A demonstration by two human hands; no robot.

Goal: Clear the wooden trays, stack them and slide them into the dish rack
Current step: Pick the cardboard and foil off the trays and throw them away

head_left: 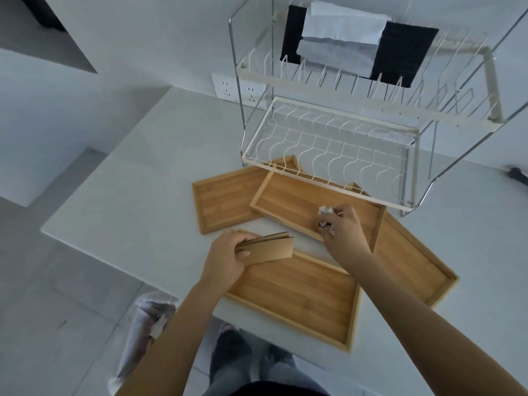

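Scraps [325,217] sit under my right hand [341,228], pinched on the middle tray [288,200]; left hand [225,257] clasps folded cardboard [270,248]

White table [137,178]: dish rack [328,155] at 12 o'clock, four wooden trays [297,292] center to 4 o'clock, w/ overlaps.

Four wooden trays lie on a white table [137,172] before a two-tier wire dish rack [357,132]. The left hand [225,257] grips a stack of folded cardboard pieces [267,250] over the corner of the nearest tray [300,298]. The right hand [344,228] closes around crumpled paper scraps [325,215] inside the middle tray [291,201], which overlaps the left tray [223,204] and the right tray [411,261]. Black and white cloths [357,38] drape the rack's upper tier.
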